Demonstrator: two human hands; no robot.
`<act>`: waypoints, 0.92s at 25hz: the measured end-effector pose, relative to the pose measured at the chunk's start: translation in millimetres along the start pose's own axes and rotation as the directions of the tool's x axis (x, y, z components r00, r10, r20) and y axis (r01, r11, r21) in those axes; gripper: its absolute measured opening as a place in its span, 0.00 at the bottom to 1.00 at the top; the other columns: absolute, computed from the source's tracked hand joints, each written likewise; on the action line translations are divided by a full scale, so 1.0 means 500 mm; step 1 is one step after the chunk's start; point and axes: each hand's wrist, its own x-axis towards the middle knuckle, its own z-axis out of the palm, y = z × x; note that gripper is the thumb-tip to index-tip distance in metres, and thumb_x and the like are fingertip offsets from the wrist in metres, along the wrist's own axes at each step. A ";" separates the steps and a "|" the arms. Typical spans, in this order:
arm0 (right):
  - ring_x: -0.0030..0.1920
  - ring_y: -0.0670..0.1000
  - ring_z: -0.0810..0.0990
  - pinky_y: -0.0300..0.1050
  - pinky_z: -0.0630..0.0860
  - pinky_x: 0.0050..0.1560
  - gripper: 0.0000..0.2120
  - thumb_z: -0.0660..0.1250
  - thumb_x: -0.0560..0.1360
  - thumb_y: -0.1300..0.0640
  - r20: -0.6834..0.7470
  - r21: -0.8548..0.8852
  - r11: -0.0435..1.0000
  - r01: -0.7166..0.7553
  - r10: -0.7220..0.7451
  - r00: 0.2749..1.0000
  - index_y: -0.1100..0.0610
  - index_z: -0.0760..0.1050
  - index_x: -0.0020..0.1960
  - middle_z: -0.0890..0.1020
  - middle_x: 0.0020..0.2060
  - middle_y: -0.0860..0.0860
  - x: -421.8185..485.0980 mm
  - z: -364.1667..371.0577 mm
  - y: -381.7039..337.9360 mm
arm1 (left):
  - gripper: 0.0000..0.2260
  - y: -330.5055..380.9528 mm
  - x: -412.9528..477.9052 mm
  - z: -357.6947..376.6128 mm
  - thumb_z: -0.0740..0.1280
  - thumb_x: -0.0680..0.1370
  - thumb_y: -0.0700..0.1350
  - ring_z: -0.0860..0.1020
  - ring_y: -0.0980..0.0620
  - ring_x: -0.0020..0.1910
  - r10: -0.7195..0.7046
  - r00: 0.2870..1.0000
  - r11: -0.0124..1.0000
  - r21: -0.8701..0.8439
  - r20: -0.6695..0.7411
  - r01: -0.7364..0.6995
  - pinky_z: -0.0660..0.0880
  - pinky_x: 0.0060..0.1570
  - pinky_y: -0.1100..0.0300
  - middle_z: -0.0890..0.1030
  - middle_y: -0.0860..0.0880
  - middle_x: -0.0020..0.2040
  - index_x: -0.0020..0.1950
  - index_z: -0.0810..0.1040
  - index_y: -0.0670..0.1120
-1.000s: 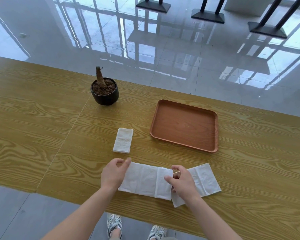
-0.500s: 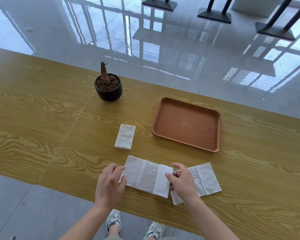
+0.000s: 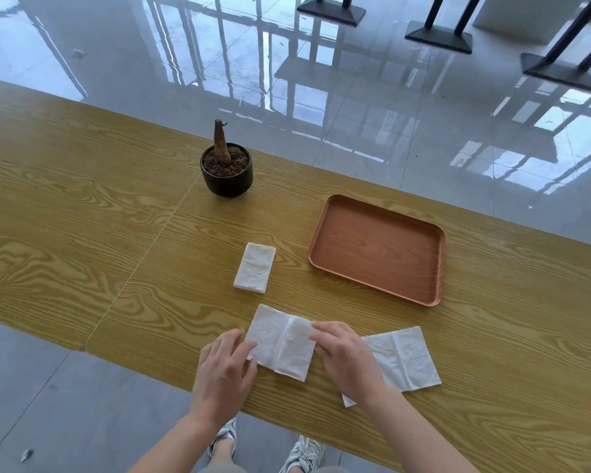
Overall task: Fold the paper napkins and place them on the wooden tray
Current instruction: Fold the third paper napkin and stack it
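Napkin [image 3: 280, 346] now folded shorter; both hands [image 3: 347, 361] pressing it, tray [image 3: 437, 264] bare.

Bare forearms; white-and-grey sneakers [image 3: 305, 454]; greyish shorts [image 3: 219, 467].

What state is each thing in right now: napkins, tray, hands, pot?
Napkin being folded: partly folded, flat on table, under both hands.
Second napkin: unfolded, flat, right edge of it under the right wrist.
Small napkin: fully folded, on table beside tray.
Wooden tray: holds nothing.
Left hand: pressing napkin's left edge.
Right hand: pressing the fold.
Plant pot: upright.
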 end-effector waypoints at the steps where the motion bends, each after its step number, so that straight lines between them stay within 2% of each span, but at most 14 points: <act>1: 0.63 0.55 0.80 0.52 0.80 0.60 0.13 0.71 0.76 0.66 0.060 -0.086 0.995 0.058 -0.053 0.997 0.56 0.84 0.58 0.83 0.62 0.51 0.005 0.001 0.001 | 0.14 0.004 0.000 -0.001 0.77 0.71 0.42 0.79 0.44 0.61 0.015 1.000 1.000 0.005 -0.001 -0.015 0.75 0.57 0.45 0.80 0.45 0.60 0.56 0.82 0.49; 3: 0.64 0.56 0.79 0.53 0.80 0.57 0.11 0.70 0.76 0.64 0.127 -0.212 0.971 0.110 -0.084 0.988 0.55 0.84 0.57 0.82 0.65 0.52 0.008 0.002 0.001 | 0.14 0.013 0.001 -0.001 0.76 0.71 0.43 0.79 0.44 0.61 0.054 0.999 0.998 0.016 0.003 -0.054 0.76 0.56 0.46 0.80 0.45 0.60 0.56 0.81 0.49; 5: 0.59 0.56 0.79 0.52 0.80 0.54 0.09 0.68 0.77 0.64 0.122 -0.263 0.961 0.089 -0.058 0.991 0.57 0.83 0.54 0.82 0.61 0.53 0.001 0.003 -0.003 | 0.13 0.023 0.004 0.004 0.75 0.73 0.45 0.78 0.43 0.61 0.076 0.997 0.997 0.026 0.001 -0.076 0.76 0.56 0.46 0.79 0.45 0.61 0.56 0.80 0.49; 7: 0.54 0.54 0.76 0.50 0.78 0.54 0.07 0.65 0.79 0.61 0.120 -0.254 0.967 0.003 0.029 0.992 0.57 0.81 0.54 0.79 0.56 0.52 -0.016 0.004 -0.017 | 0.12 0.034 0.011 0.009 0.73 0.75 0.49 0.77 0.43 0.63 0.061 0.998 0.997 0.045 0.004 -0.061 0.76 0.57 0.47 0.78 0.45 0.62 0.58 0.80 0.50; 10: 0.53 0.52 0.73 0.48 0.75 0.55 0.09 0.64 0.80 0.50 0.160 -0.235 0.969 -0.075 0.115 0.980 0.52 0.78 0.56 0.76 0.53 0.47 -0.040 0.009 -0.045 | 0.15 0.051 0.022 0.015 0.68 0.76 0.56 0.76 0.44 0.65 0.034 0.999 0.995 0.097 0.022 -0.036 0.73 0.62 0.46 0.77 0.44 0.64 0.60 0.79 0.51; 11: 0.53 0.51 0.73 0.48 0.75 0.54 0.10 0.63 0.80 0.50 0.144 -0.230 0.970 -0.084 0.120 0.982 0.51 0.78 0.57 0.77 0.53 0.46 -0.044 0.010 -0.051 | 0.17 0.056 0.024 0.018 0.67 0.76 0.58 0.76 0.44 0.65 0.031 0.999 0.993 0.116 0.031 -0.035 0.73 0.62 0.45 0.77 0.44 0.64 0.60 0.79 0.51; 15: 0.59 0.55 0.76 0.51 0.77 0.57 0.15 0.64 0.80 0.59 0.045 -0.216 0.976 -0.037 0.048 0.998 0.54 0.77 0.66 0.79 0.64 0.48 -0.041 0.017 -0.042 | 0.19 0.065 0.028 0.021 0.66 0.77 0.57 0.75 0.43 0.67 0.101 0.993 0.980 0.165 0.057 -0.109 0.74 0.61 0.42 0.77 0.44 0.68 0.64 0.78 0.51; 18: 0.64 0.56 0.75 0.53 0.76 0.61 0.17 0.64 0.80 0.60 0.081 -0.259 0.966 0.000 0.022 0.996 0.54 0.77 0.68 0.76 0.71 0.48 -0.044 0.027 -0.025 | 0.19 0.060 0.024 0.019 0.59 0.78 0.56 0.74 0.43 0.70 0.205 0.972 0.947 0.227 0.114 -0.226 0.75 0.61 0.40 0.77 0.47 0.70 0.65 0.78 0.50; 23: 0.62 0.53 0.77 0.50 0.78 0.59 0.17 0.67 0.78 0.59 0.051 -0.264 0.964 -0.008 0.023 0.998 0.54 0.79 0.66 0.80 0.66 0.47 -0.046 0.022 -0.008 | 0.20 0.063 0.023 0.009 0.58 0.78 0.56 0.77 0.43 0.66 0.229 0.962 0.931 0.255 0.148 -0.261 0.77 0.59 0.42 0.79 0.48 0.67 0.64 0.79 0.50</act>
